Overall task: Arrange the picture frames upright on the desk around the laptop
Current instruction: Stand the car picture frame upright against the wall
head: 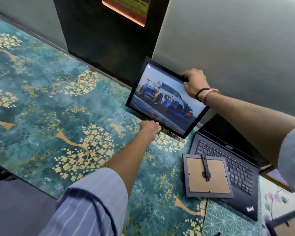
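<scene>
Striped sleeve (92, 198) leads to the left hand (149, 128), fingers flat under the car picture frame (165, 97); right hand (193, 84) pinches its top edge, twelve o'clock of the laptop (228, 171), where a face-down frame (207, 176) rests

Three picture frames (167, 97), one laptop (228, 169)
</scene>
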Available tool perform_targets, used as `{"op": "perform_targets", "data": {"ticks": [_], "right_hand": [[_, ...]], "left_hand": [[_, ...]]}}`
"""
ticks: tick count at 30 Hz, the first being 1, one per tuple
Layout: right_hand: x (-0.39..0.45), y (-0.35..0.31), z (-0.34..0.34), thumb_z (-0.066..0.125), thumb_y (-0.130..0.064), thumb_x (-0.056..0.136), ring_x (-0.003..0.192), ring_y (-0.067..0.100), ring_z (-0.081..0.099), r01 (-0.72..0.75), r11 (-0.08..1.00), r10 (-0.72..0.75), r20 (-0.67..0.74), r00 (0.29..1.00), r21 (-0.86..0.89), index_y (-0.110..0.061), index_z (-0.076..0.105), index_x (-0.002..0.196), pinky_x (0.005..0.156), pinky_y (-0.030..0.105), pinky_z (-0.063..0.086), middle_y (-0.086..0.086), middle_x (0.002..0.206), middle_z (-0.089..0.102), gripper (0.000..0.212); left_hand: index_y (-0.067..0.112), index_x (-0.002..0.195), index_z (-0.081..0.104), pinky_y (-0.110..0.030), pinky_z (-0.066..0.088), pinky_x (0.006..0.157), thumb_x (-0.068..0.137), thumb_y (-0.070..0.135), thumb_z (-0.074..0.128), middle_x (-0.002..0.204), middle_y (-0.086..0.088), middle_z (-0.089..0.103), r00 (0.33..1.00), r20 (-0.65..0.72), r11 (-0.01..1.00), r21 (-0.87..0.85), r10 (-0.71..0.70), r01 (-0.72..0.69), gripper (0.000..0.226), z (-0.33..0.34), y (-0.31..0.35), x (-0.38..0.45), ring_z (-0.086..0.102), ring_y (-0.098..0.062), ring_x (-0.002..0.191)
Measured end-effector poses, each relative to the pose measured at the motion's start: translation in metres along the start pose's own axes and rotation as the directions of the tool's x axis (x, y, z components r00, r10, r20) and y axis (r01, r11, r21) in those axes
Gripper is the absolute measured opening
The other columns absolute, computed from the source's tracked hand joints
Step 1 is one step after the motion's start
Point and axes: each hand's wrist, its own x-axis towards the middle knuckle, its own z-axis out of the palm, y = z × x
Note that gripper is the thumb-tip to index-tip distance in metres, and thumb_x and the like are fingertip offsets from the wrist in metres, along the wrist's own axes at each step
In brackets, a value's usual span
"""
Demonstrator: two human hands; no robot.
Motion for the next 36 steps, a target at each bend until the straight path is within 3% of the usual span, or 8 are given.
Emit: {"op": "perform_targets", "data": {"ticks": [4,8,13,19,22,25,31,36], "right_hand": [[-0.002,0.009,0.003,0.048,0.007,0.084,0.108,0.044,0.050,0.027,0.996,-0.028,-0.007,1.000,-0.090,0.002,0.065,0.113,0.090,0.043,0.047,0.025,0.110,0.062,0.034],[-0.008,0.014,0.007,0.048,0.008,0.085,0.107,0.040,0.046,0.050,0.989,-0.053,-0.014,0.999,-0.136,0.002,0.062,0.111,0.084,0.046,0.049,0.021,0.107,0.059,0.029],[-0.016,0.013,0.009,0.043,0.013,0.081,0.101,0.042,0.049,0.054,0.979,-0.070,-0.075,0.995,-0.197,0.004,0.058,0.094,0.069,0.044,0.044,0.023,0.099,0.059,0.021],[-0.017,0.021,0.012,0.050,0.012,0.080,0.093,0.041,0.052,0.031,0.979,-0.053,-0.105,0.993,-0.200,0.003,0.061,0.093,0.066,0.038,0.040,0.020,0.094,0.062,0.019],[-0.017,0.027,0.013,0.049,0.013,0.081,0.098,0.040,0.052,0.011,0.989,-0.027,-0.104,0.994,-0.145,0.003,0.064,0.096,0.071,0.036,0.040,0.020,0.101,0.060,0.023],[-0.019,0.031,0.013,0.048,0.013,0.080,0.102,0.040,0.050,-0.001,0.993,-0.009,-0.084,0.996,-0.118,0.002,0.064,0.101,0.077,0.038,0.043,0.020,0.104,0.058,0.029],[-0.024,0.032,0.011,0.044,0.015,0.078,0.104,0.039,0.049,0.009,0.994,-0.018,-0.080,0.997,-0.105,0.000,0.064,0.110,0.079,0.038,0.044,0.020,0.102,0.054,0.041],[-0.024,0.032,0.008,0.045,0.017,0.077,0.105,0.041,0.052,0.024,0.996,-0.031,-0.087,0.996,-0.089,-0.002,0.065,0.119,0.083,0.040,0.045,0.020,0.105,0.060,0.050]], "left_hand": [[-0.023,0.128,0.049,-0.037,0.057,0.093,0.093,-0.023,0.051,0.124,-0.031,0.064,1.000,-0.005,1.000,-0.011,0.001,-0.001,0.036,0.016,-0.003,0.006,0.065,-0.028,0.079],[-0.018,0.127,0.050,-0.035,0.060,0.083,0.089,-0.027,0.054,0.094,-0.022,0.060,1.000,0.007,1.000,0.005,-0.014,0.014,0.040,0.026,-0.009,0.006,0.062,-0.032,0.099],[-0.014,0.133,0.045,-0.029,0.055,0.065,0.087,-0.030,0.049,0.100,-0.023,0.058,1.000,-0.010,1.000,-0.029,-0.003,0.003,0.050,0.029,-0.009,0.010,0.057,-0.031,0.096],[-0.002,0.118,0.049,-0.038,0.055,0.099,0.087,-0.028,0.049,0.097,-0.021,0.057,1.000,-0.004,1.000,-0.025,0.007,-0.007,0.040,0.035,-0.013,0.021,0.060,-0.033,0.106],[-0.004,0.096,0.049,-0.036,0.055,0.095,0.088,-0.028,0.048,0.084,-0.016,0.055,0.999,-0.042,1.000,-0.027,0.010,-0.012,0.025,0.038,-0.013,0.024,0.059,-0.031,0.098],[-0.001,0.081,0.050,-0.033,0.053,0.082,0.087,-0.027,0.048,0.079,-0.014,0.056,0.997,-0.076,1.000,0.005,0.020,-0.020,0.026,0.040,-0.015,0.026,0.058,-0.029,0.089],[-0.001,0.078,0.053,-0.033,0.047,0.070,0.084,-0.025,0.051,0.072,-0.012,0.053,0.995,-0.101,0.999,0.051,0.005,0.000,0.025,0.045,-0.019,0.027,0.051,-0.024,0.076],[-0.007,0.103,0.056,-0.031,0.050,0.076,0.083,-0.027,0.050,0.080,-0.012,0.057,0.999,-0.045,1.000,0.011,-0.017,0.018,0.029,0.047,-0.018,0.025,0.056,-0.026,0.087]]}}
